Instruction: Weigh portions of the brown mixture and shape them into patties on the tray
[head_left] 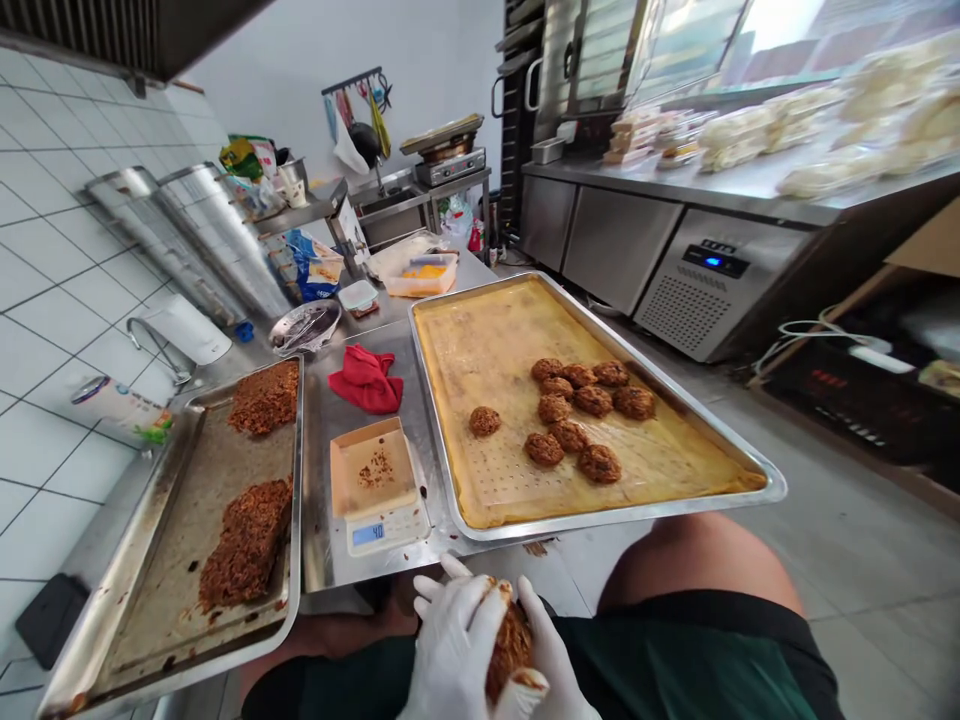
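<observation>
Above my lap, my left hand (454,640) and my right hand (553,655), both in white gloves, are closed around a lump of brown shredded mixture (511,645). Brown bits stick to the glove fingertips. Just beyond my hands sits a small digital scale (409,525) carrying a crumb-specked paper tray (352,470). To the right, a large perforated baking tray (480,340) with a yellow-brown surface bears several rounded brown lumps (600,463) in a cluster and one lump (484,421) apart. Two bigger masses of the mixture, one near (247,545) and one far (265,397), lie on the left metal tray (142,620).
A crumpled red cloth (367,378) lies behind the scale. Farther back are a wrapped bowl (304,327) and a plastic container (424,278) with orange contents. A steel counter (585,182) with packaged goods runs along the right. The large tray's near edge overhangs my knees.
</observation>
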